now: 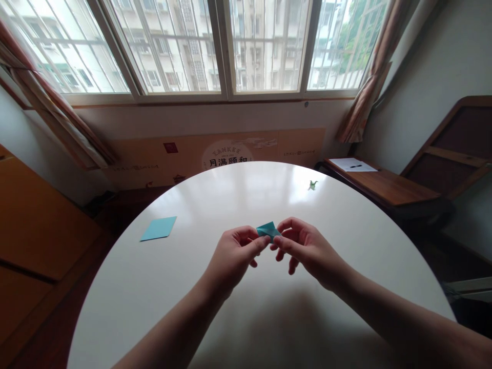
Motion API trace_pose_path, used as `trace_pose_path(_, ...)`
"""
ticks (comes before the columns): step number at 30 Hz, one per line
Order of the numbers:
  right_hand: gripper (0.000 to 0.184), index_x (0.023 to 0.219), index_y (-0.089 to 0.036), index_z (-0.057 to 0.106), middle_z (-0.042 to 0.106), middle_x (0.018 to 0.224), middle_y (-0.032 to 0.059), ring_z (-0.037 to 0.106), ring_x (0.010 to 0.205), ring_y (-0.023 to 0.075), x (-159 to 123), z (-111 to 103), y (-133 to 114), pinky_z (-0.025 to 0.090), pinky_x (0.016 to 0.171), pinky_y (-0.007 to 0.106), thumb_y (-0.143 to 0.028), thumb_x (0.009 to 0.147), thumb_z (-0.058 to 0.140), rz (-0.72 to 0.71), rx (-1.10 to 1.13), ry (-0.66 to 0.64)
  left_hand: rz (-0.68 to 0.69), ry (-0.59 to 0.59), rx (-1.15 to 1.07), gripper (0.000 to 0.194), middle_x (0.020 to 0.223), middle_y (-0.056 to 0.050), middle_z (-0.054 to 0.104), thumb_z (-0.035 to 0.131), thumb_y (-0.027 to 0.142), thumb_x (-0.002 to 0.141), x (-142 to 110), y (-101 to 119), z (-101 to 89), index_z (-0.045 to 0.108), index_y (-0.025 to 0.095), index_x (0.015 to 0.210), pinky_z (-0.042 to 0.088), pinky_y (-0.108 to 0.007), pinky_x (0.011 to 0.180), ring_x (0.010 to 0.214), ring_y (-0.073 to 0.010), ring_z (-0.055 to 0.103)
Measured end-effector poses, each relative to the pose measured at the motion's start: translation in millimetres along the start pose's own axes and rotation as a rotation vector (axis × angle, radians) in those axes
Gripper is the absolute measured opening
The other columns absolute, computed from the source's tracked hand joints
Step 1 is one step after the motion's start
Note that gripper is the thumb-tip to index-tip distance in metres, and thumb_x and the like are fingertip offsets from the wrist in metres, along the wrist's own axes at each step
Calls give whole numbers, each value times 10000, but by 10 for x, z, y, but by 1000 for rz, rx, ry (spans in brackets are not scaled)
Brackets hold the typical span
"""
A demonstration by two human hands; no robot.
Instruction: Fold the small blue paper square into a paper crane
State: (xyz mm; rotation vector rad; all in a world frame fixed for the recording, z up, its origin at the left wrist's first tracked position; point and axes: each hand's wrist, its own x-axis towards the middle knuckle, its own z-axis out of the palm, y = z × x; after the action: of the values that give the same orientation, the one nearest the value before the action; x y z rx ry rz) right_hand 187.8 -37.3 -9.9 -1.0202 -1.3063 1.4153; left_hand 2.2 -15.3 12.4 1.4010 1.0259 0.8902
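A small folded piece of teal origami paper (268, 230) is held up between my two hands, above the middle of the white table. My left hand (239, 252) pinches its left and lower edge between thumb and fingers. On the other side, my right hand (302, 243) grips the right corner with thumb and forefinger, its other fingers curled loosely below. Creases and a pointed upper corner show on the paper; its underside is hidden. Farther left lies a flat stack or sheet of light blue square paper (159, 228). A small green folded paper figure (312, 185) rests near the far right rim.
The round white table (154, 297) fills the foreground. Beyond its right edge stands a wooden desk (403, 182) with a white paper sheet (351, 164) and a dark pen on it. A printed cardboard panel (184, 146) leans under the barred window, with curtains at both sides.
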Motion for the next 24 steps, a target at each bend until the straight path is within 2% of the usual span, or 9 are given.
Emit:
trace_pose_path(4,369,956,-159,620,682,855,53,664,716,168,10,2,-2,504,428,187,-479,831,755,12,19,5,-17,-32,20,279,708,-42,665,762,407,753,5,-14,21,684,140,723,441,-223,518,632,-140,559)
trace_pose_path(9,277,883,-138,666,653,761,31,637,657,147,5,8,7,504,427,188,-399,837,748,-3,-66,-13,-4,-100,103,330,757,-56,682,761,452,767,13,-16,-3,708,138,854,478,-237,521,697,-176,605)
trace_pose_path(12,225,864,-131,678,665,762,35,620,618,129,-1,11,-5,500,427,184,-345,832,739,-6,-116,-39,-6,-108,113,301,728,-50,679,746,433,775,12,7,-26,710,135,799,474,-229,506,663,-163,596)
trace_pose_path(15,207,849,-126,691,672,767,43,601,601,117,-11,8,-37,483,421,175,-330,829,725,-2,-154,-64,-50,-114,148,292,626,-17,624,738,422,764,18,49,-64,713,135,722,436,-209,470,560,-122,529)
trace_pose_path(18,196,846,-129,703,675,764,47,579,588,111,-22,-2,-62,453,407,168,-325,836,700,13,-195,-68,-94,-141,206,292,572,0,582,752,424,744,34,85,-127,722,137,699,421,-203,456,529,-114,504)
trace_pose_path(24,218,833,-138,670,673,749,39,578,582,113,-6,-34,-60,435,401,165,-351,824,711,45,-153,-67,-82,-247,251,275,638,-19,609,743,417,773,49,122,-253,759,144,803,458,-200,467,622,-149,554)
